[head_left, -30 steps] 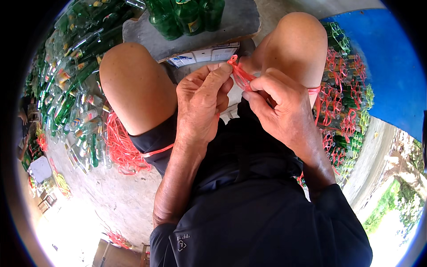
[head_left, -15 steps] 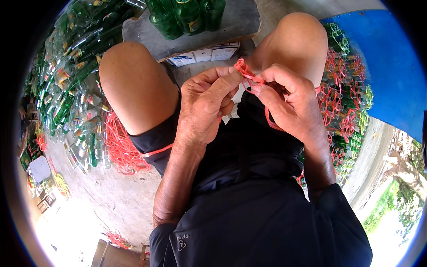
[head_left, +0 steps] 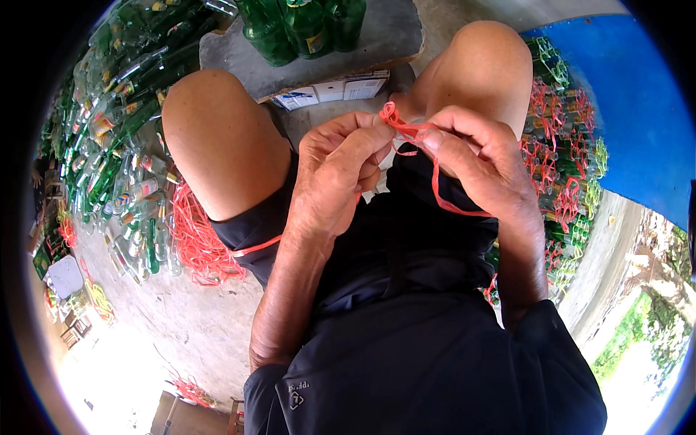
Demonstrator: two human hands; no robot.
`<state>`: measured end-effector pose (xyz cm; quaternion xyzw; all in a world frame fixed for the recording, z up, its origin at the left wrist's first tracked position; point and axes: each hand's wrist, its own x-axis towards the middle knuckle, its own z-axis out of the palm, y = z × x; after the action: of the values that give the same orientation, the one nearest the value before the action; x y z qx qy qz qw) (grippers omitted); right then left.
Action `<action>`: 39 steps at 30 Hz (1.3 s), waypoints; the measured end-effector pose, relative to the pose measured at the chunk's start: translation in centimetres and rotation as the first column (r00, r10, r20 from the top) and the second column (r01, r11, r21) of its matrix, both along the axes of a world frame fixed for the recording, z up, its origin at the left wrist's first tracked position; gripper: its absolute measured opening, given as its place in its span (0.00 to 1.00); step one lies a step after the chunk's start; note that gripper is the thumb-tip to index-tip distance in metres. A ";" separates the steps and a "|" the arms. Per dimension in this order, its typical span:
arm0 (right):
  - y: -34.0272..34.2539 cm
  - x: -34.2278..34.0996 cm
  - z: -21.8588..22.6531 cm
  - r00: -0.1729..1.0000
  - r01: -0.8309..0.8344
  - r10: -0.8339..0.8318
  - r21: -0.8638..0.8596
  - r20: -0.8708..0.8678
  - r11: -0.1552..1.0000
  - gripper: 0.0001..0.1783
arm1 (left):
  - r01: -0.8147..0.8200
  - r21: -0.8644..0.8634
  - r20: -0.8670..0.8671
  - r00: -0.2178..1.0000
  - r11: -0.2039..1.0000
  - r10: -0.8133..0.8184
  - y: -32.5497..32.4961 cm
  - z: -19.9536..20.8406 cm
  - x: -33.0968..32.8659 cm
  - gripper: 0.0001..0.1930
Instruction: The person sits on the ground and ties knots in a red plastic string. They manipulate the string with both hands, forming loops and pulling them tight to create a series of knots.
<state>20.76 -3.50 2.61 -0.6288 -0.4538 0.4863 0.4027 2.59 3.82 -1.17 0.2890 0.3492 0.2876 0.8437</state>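
A looped red plastic strap (head_left: 410, 130) is stretched between my two hands, above my lap. My left hand (head_left: 337, 163) pinches its looped, knotted end between thumb and forefinger. With thumb and forefinger, my right hand (head_left: 487, 156) grips the strap close by, and a short loose end hangs between the hands. A longer length of the strap drops beside my right hand and bends across my dark shorts. Under my left forearm another stretch of red strap crosses the shorts and reaches the tangled red strap pile (head_left: 199, 235) on the floor.
Several green bottles (head_left: 308, 29) stand on a grey slab (head_left: 384, 36) ahead of my knees. A large heap of glass bottles (head_left: 123, 138) lies at left. Bottles tied with red and green straps (head_left: 554, 152) are stacked at right, beside a blue panel (head_left: 623, 94).
My right hand has shifted slightly right, drawing the strap straighter between the hands. A short loose end now shows, and more of the hanging strap is visible. My left hand has barely moved.
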 end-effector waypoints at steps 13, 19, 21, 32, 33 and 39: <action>0.3 0.6 0.3 0.989 0.032 -0.037 0.037 0.145 0.999 0.06 | 0.009 0.042 0.011 1.000 0.999 -0.009 0.2 -0.5 -0.7 0.06; 0.0 -0.9 1.3 0.947 0.193 -0.261 0.318 0.187 0.928 0.04 | -0.007 0.065 -0.018 1.000 0.998 0.008 0.1 0.0 -0.4 0.05; -0.9 -1.6 2.6 0.949 0.084 -0.163 0.282 0.271 0.956 0.04 | -0.014 0.073 -0.027 0.999 0.997 0.016 0.1 -0.1 -0.4 0.05; -0.5 -3.2 -0.6 0.847 -0.021 -0.205 0.415 0.491 0.910 0.14 | -0.048 0.030 -0.006 0.999 0.998 0.048 -0.4 0.6 0.1 0.07; -0.5 -3.1 -0.8 0.847 -0.029 -0.198 0.415 0.494 0.909 0.14 | -0.049 0.026 -0.004 0.999 0.998 0.049 -0.4 0.4 0.1 0.07; -0.7 -3.3 -0.5 0.816 -0.011 -0.222 0.399 0.534 0.917 0.16 | -0.049 0.004 0.030 0.998 0.999 0.049 -0.3 0.1 -0.1 0.07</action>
<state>17.43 -4.16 2.15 -0.6782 -0.6028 0.1547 0.3909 2.53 3.48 -1.05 0.2780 0.3430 0.3132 0.8408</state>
